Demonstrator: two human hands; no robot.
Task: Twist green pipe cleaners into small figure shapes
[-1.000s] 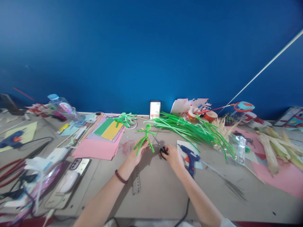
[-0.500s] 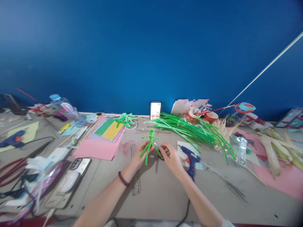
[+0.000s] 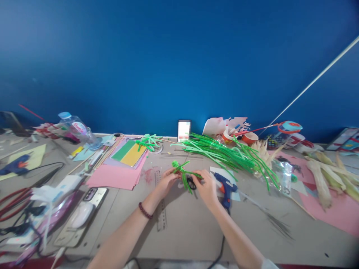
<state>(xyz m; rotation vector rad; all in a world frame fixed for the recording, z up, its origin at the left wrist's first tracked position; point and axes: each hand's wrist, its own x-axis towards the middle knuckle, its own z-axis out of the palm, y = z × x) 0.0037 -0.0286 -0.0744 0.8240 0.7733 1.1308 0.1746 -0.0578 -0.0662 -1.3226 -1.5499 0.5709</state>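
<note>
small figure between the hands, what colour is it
The figure is bright green where it shows, seen best in the head view, the only one.

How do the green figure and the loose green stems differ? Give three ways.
The figure is held between the left hand and right hand; the stems lie on the table.
The figure has a head and limbs; the stems are long, loose strands.
The figure is smaller than the stems' pile.
Both are green.
</note>
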